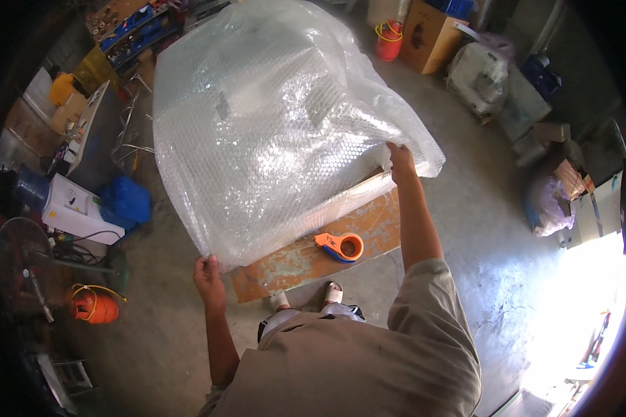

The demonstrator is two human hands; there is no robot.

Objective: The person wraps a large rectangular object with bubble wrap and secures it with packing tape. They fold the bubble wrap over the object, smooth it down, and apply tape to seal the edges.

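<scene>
A large sheet of bubble wrap (257,125) is draped over a bulky object, whose shape is mostly hidden beneath it. At the sheet's near left corner, my left hand (209,278) pinches the edge. My right hand (401,161) grips the wrap's near right side, with the arm stretched forward. Between my hands, a pale strip (341,206) shows along the lower edge of the wrap. An orange tape dispenser (342,246) with a blue part lies on the worn brown board (285,270) just in front of me; neither hand touches it.
On the left stand a blue container (124,200), a white appliance (76,212), a fan (22,254) and an orange gas cylinder (96,306). A red cylinder (389,40) and a cardboard box (430,36) are at the far right. Bagged items (551,205) sit along the right side.
</scene>
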